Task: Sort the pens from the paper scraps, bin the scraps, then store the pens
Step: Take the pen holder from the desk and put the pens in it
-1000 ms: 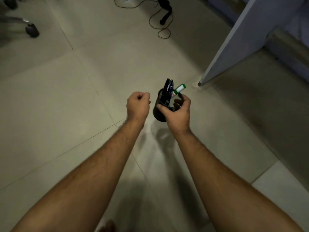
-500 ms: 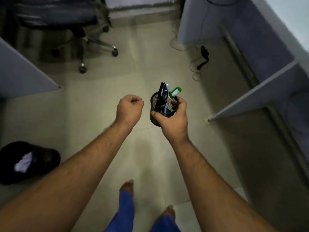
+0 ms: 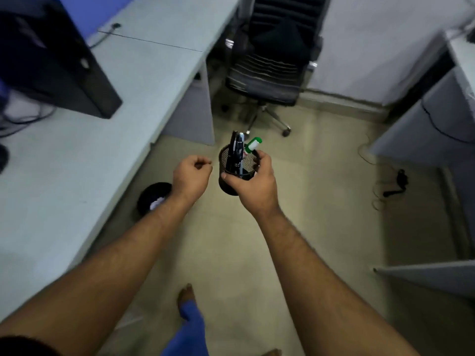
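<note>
Pens upright in holder, right hand gripping.

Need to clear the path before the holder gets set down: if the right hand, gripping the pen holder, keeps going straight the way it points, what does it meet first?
Probably the office chair; the right hand with the pen holder points there over open floor, though depth is uncertain.

One view only, worn on my head, wide-angle. It looked forward and steeply down over my forearms at the floor, desk on my left, chair ahead.
</note>
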